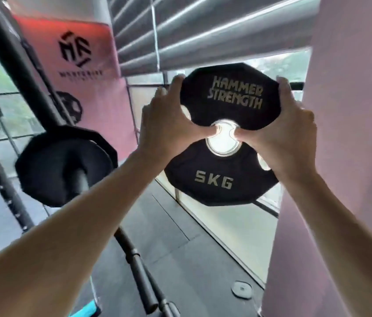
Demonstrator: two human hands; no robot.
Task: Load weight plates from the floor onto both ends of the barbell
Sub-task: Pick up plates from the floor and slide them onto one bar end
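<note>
I hold a black 5 kg weight plate [221, 179], lettered HAMMER STRENGTH, upright at arm's length in the middle of the head view. My left hand [164, 124] grips its left side, thumb at the centre hole. My right hand [281, 131] grips the right side the same way. To the left and lower, the barbell sleeve end [79, 177] points toward me with a black plate [50, 165] on it. The held plate is to the right of the sleeve and apart from it.
A black rack upright [13, 65] slants down the left. A pink pillar [340, 156] stands close on the right. Window blinds [203, 30] and a low window sill lie ahead. A small round disc [241, 288] lies on the dark floor. Black bars [143, 282] cross the floor below.
</note>
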